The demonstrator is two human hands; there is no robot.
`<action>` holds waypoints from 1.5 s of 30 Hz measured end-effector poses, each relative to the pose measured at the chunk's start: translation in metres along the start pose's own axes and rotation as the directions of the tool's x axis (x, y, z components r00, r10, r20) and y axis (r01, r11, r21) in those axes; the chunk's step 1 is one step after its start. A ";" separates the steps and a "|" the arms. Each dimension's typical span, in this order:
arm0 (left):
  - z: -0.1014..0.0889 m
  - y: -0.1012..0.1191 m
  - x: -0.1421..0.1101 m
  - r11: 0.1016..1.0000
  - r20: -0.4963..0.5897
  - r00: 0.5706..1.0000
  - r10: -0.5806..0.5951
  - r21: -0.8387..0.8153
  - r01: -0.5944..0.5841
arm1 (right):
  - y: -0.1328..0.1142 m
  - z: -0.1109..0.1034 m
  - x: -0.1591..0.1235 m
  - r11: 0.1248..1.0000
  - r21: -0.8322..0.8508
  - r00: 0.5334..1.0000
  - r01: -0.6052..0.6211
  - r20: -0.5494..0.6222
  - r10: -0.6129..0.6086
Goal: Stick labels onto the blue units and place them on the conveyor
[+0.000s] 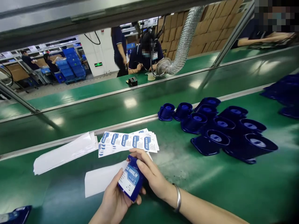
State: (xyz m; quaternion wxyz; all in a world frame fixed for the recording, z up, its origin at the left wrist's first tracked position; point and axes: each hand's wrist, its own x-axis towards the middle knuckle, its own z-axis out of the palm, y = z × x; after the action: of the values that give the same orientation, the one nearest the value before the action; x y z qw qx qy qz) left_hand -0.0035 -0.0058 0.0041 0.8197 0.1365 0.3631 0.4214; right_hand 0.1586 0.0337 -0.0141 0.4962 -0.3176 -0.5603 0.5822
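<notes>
A dark blue plastic housing with a blue-and-white label on its face is held between my two hands, low in the middle of the view. My left hand wraps round it from below, thumb along its left edge. From the upper right, my right hand closes over its top and side, its thumb by the label's upper corner. The label lies flat where it shows. Just beyond my hands lies a stack of printed label sheets. A white sheet rests partly behind my left hand.
Several blue housings stand in a cluster on the green bench to the right, others at the far right edge. White paper strips lie left. Another labelled housing is at bottom left. Across the rail a co-worker sits near a duct.
</notes>
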 end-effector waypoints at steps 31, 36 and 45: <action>0.001 0.007 -0.010 0.762 0.099 0.971 0.217 0.605 -0.232 | 0.004 -0.005 -0.008 0.989 -0.143 0.997 0.021 -0.072 -0.032; -0.002 0.012 -0.007 0.969 -0.036 0.988 0.149 0.205 -0.138 | 0.001 -0.008 -0.007 0.907 -0.234 0.933 0.351 0.164 -0.319; -0.003 0.006 -0.006 0.979 -0.085 0.984 0.157 0.148 -0.143 | -0.002 -0.007 -0.007 0.807 -0.328 0.862 0.491 0.312 -0.398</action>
State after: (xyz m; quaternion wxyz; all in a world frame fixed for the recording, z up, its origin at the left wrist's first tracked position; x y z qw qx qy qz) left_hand -0.0119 -0.0066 0.0077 0.7555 0.2009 0.4197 0.4613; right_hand 0.1677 0.0294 -0.0145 0.4768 -0.2010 -0.7784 0.3555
